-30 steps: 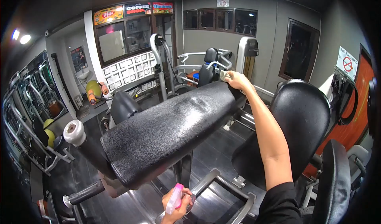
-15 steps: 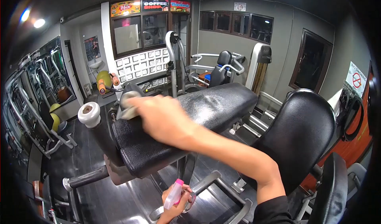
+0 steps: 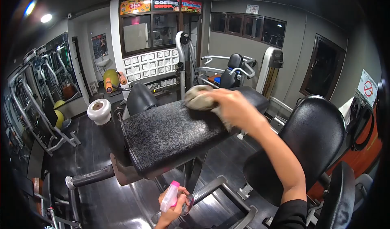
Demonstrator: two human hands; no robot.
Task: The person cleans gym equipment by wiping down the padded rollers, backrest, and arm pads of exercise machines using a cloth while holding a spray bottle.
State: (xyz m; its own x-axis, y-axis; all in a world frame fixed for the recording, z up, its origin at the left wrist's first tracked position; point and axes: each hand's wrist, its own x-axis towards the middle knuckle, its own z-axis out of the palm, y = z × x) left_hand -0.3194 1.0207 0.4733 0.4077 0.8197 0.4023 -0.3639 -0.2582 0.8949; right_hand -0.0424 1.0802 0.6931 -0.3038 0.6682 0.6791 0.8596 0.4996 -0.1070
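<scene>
My right hand [image 3: 233, 107] presses a bunched grey-beige cloth [image 3: 200, 98] onto the far side of a long black padded bench pad [image 3: 162, 135]. One end of the cloth hangs down below my fingers. Low in the view, my left hand [image 3: 174, 206] is wrapped round a spray bottle [image 3: 170, 197] with a pink and white head, held below the pad's near edge. The bottle's clear body is partly hidden by the fingers. The pad's black surface has a grained texture and catches the light.
A black backrest [image 3: 313, 133] stands to the right of the pad. A white round-capped post [image 3: 99, 111] rises at the pad's left end. Grey metal frame tubes [image 3: 227, 188] run along the floor below. More gym machines and mirrors line the left wall.
My right hand has slid the cloth from the pad's left end rightward to about its middle. My left hand and the bottle have shifted slightly left. The camera view has moved a little.
</scene>
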